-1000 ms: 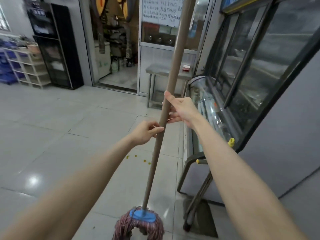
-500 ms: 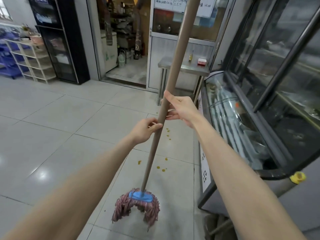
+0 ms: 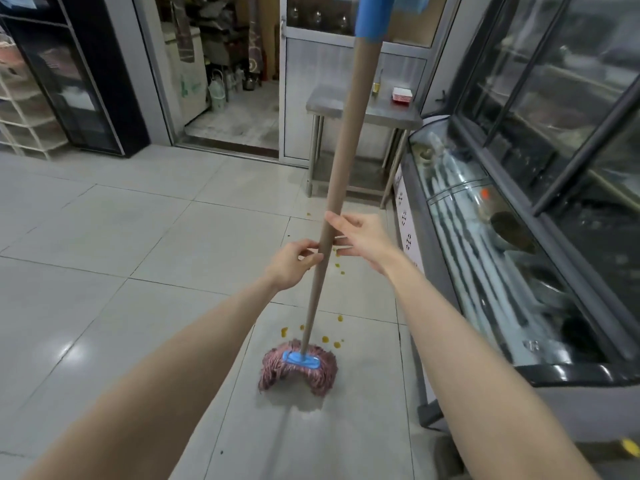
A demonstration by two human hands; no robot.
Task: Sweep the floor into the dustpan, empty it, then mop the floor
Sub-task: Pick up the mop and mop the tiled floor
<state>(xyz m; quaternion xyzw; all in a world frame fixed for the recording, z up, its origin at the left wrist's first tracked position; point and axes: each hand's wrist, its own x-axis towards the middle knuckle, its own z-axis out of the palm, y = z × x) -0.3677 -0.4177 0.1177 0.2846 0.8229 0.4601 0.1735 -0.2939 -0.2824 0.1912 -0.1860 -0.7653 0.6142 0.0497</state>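
Mopping looks to be the step in hand, going by the tool; no broom or dustpan shows. The mop head [image 3: 298, 367] sits flat on the tiled floor [image 3: 138, 237] at lower centre of the frame, just below a scatter of yellow spots [image 3: 325, 339] that runs up toward mid-frame; the mop handle [image 3: 341, 168] leans up and a little right, out past the top edge. The left hand [image 3: 291, 265] grips the handle at centre, fingers [image 3: 311, 258] curled round it; the right hand [image 3: 363, 237] is just above and to the right, thumb laid on the handle, its fingers nearly straight and only touching, a guide rather than a clamp. To do this well, the right hand should probably close firmly before any push, since one firm hand alone may let the head twist; then drive the head up-frame across the nearest spots with steady downward weight and draw it back over the same tile, as one pass may only smear them. The glass case [image 3: 485, 254] runs close along the right; the handle should swing clear of it.
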